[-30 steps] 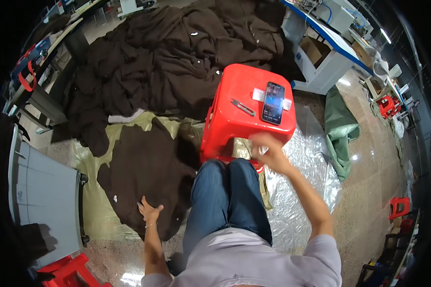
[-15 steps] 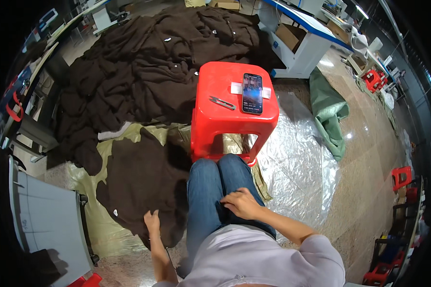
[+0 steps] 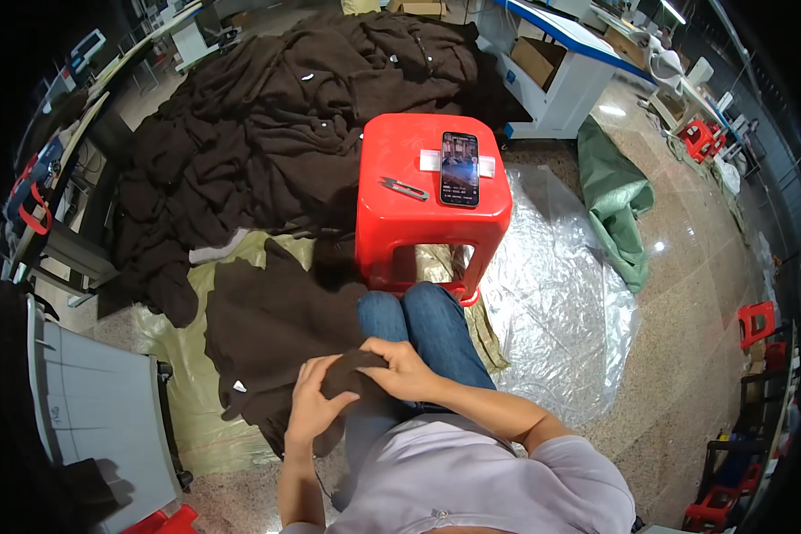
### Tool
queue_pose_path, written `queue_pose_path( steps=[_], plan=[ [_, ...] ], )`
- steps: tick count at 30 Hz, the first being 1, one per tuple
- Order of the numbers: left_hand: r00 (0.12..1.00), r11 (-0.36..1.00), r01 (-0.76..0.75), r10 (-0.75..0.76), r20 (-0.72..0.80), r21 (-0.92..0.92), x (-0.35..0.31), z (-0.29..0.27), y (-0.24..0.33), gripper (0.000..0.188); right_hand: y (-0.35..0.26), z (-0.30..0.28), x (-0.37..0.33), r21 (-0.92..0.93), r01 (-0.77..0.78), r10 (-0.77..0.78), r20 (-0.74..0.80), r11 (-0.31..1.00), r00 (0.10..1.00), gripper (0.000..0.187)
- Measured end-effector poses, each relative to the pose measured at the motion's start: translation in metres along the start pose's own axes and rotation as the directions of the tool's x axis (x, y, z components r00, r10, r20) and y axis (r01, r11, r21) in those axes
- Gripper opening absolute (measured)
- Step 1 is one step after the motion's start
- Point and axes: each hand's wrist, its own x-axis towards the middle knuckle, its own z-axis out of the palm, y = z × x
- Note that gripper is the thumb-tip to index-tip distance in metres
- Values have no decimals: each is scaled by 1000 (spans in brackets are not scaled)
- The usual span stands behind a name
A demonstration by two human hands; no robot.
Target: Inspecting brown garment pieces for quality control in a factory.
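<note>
A dark brown knit garment (image 3: pixel 271 325) hangs down beside my left leg, with one part lifted over my lap. My left hand (image 3: pixel 316 400) grips the lifted fabric from its left side, thumb bent over it. From the right, my right hand (image 3: pixel 402 372) pinches the same bunched piece, its fingers wrapped over the top. In front of my knees stands a red plastic stool (image 3: pixel 400 147). On it lie a pair of thread snips (image 3: pixel 404 189) and a phone (image 3: pixel 459 171) with its screen lit, resting across a white strip.
A big heap of brown garments (image 3: pixel 267 125) fills the floor ahead. Yellowish plastic sheeting (image 3: pixel 196 400) and clear sheeting (image 3: pixel 556 311) cover the floor around me. At left stands a grey bin (image 3: pixel 98 400); at right, a green tarp (image 3: pixel 612 200). A blue-edged white table (image 3: pixel 565 80) stands beyond.
My left hand has risen from beside the garment to my lap. Both hands have taken hold of the fabric and brought it up together.
</note>
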Motion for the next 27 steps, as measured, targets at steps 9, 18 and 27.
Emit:
queue_pose_path(
  steps=[9,18,27],
  plan=[
    [952,930,133,-216,-218,-341,-10,6,-8,39,-32,-48,0,-111,-35,10,-214,993,977,13],
    [949,994,-54,23,-314,-92,20,-8,72,14,-20,-1,-10,-382,372,-368,86,846,926,58],
    [878,993,97,-116,-465,-65,10,-20,67,17,20,-26,-11,-589,196,-265,-32,784,964,30]
  ],
)
